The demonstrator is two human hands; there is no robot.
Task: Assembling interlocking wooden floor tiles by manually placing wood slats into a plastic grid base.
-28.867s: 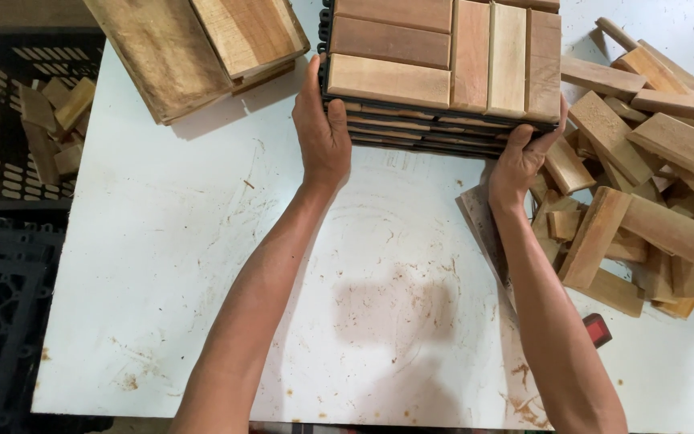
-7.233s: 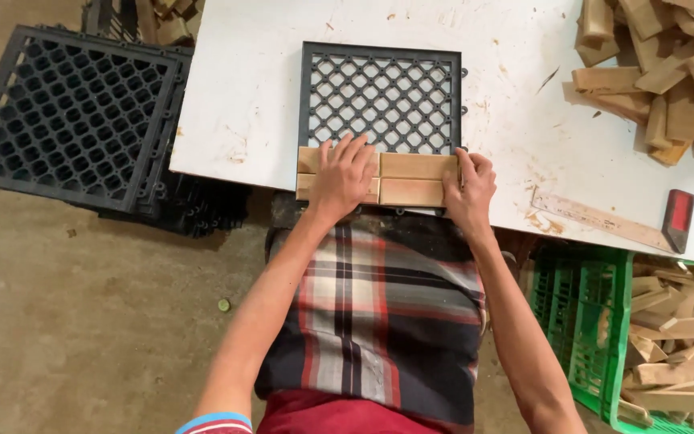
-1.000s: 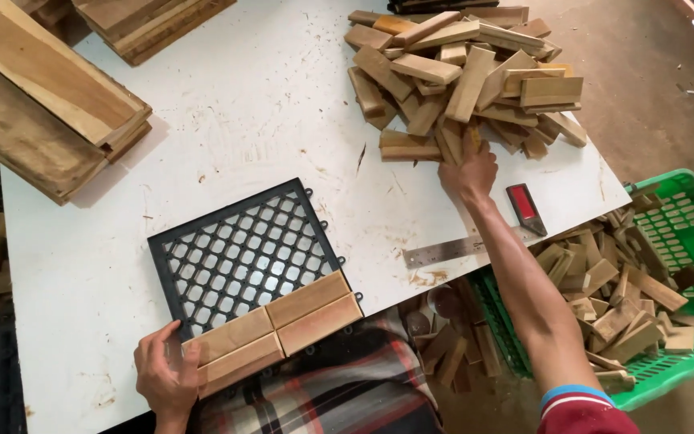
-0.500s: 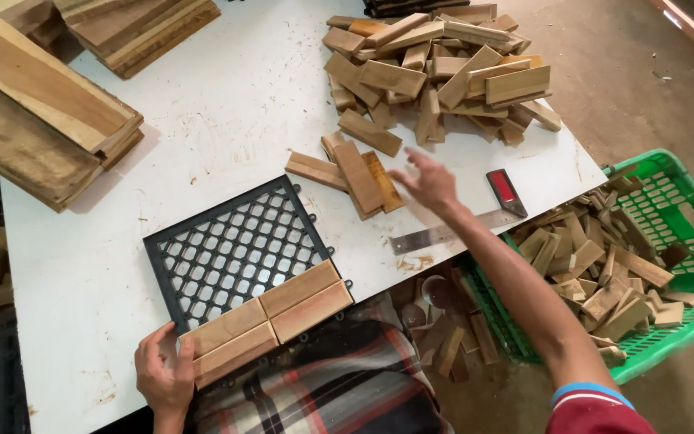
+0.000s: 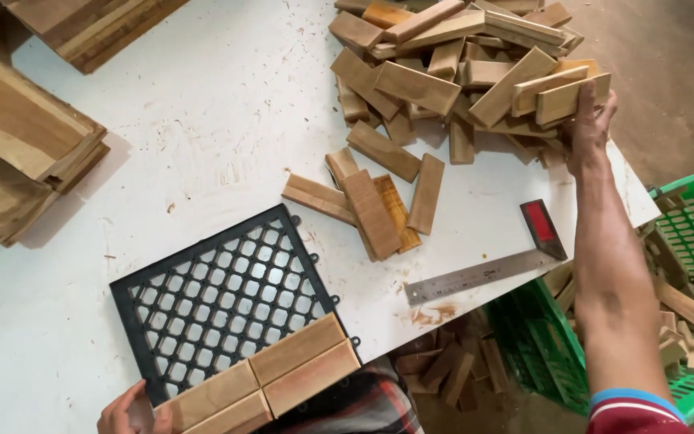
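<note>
While the left hand (image 5: pixel 126 411) rests at the near left corner of the black plastic grid tile (image 5: pixel 218 309), its fingers curl against the end of the wooden slats (image 5: pixel 263 382) fitted there; whether it truly clamps them I cannot tell. The grid is square, with an open lattice of rounded cells and small lugs along its edges, and lies turned at an angle on the near part of the white table (image 5: pixel 202 145). Four pale brown slats fill its near edge in two rows, leaving the rest of the lattice bare. The right hand (image 5: pixel 588 133) reaches far to the right, fingers closed around a light wooden block (image 5: pixel 564 92) at the right edge of the heap of blocks (image 5: pixel 451 64). A few loose blocks (image 5: pixel 375 201) lie between heap and grid. A steel try square (image 5: pixel 487 269) with a red and black stock lies near the table's right edge. Stacked wooden tiles (image 5: pixel 22 153) sit at the far left. The tabletop is scuffed and dusty. Right of the table, a green crate (image 5: pixel 684 241) holds offcuts over a bare earthen floor.
</note>
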